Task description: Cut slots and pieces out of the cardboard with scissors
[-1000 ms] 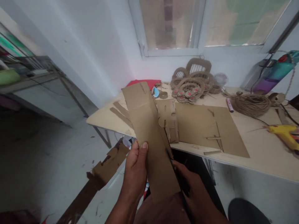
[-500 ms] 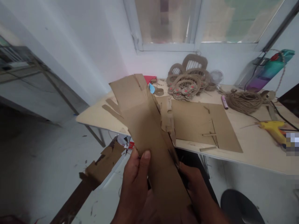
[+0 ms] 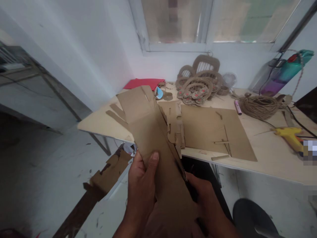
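A long strip of brown cardboard (image 3: 151, 132) is held up in front of me, slanting from my lap toward the table. My left hand (image 3: 145, 178) grips its left edge, thumb pressed flat on the upper face and fingers underneath. At the right edge, my right hand (image 3: 204, 190) is closed, its fingers mostly hidden. A thin dark sliver (image 3: 180, 168) runs along the cardboard edge just ahead of that hand; whether it is a tool or a cut gap is unclear.
The table (image 3: 274, 165) bears a flat cardboard sheet (image 3: 205, 129), notched cardboard (image 3: 174, 117), woven rope pieces (image 3: 198, 82), a rope coil (image 3: 260, 107), a yellow glue gun (image 3: 288, 134) and a red sheet (image 3: 143, 83). Cardboard scraps (image 3: 111, 168) lie lower left; a dark stool (image 3: 254, 218) stands lower right.
The cardboard strip and both hands have shifted slightly left in view. The strip's far end has dropped, so more of the red sheet shows. Both hands keep their grips.
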### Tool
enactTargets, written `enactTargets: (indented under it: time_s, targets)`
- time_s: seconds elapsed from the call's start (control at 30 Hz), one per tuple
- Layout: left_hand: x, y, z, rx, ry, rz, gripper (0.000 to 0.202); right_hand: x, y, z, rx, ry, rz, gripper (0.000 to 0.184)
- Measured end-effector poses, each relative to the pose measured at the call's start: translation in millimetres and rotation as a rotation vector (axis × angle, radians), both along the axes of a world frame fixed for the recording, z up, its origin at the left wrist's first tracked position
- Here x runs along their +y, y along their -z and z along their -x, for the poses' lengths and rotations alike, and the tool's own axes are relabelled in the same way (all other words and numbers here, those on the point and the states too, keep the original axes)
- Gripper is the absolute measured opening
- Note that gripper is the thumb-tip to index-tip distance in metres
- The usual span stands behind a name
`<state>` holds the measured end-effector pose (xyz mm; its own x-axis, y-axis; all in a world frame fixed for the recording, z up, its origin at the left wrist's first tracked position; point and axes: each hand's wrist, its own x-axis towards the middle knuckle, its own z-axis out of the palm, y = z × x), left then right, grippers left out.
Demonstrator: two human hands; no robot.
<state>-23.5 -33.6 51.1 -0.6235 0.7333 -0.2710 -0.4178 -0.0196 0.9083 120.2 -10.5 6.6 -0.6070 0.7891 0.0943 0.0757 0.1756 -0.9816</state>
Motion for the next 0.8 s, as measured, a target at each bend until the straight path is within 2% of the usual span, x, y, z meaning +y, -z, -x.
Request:
enactTargets:
  time_s: [0.2, 0.33, 0.5, 0.63, 0.8]
  targets:
    - [-1, -7.1, -11, 0.046, -0.035, 0.071, 0.036, 3, -6.0, 3, 0.014, 0.018, 0.018, 0.044]
    - [-3, -13.1, -18, 0.147, -0.089, 0.116, 0.030, 5, -11.2, 3, 0.028, 0.032, -0.019, 0.032]
    - [-6, -14.5, -21, 0.220, -0.125, 0.154, 0.026, 3, -5.0, 0, -0.048, 0.023, -0.062, 0.031]
    - [-8, -12.6, -20, 0.091, -0.109, 0.162, 0.026, 1, 3.5, -2, -0.112, 0.028, -0.067, 0.025]
    - [3, -12.8, -13, -0.045, -0.112, 0.082, 0.040, -2, 2.7, -3, -0.163, 0.040, -0.051, 0.020]
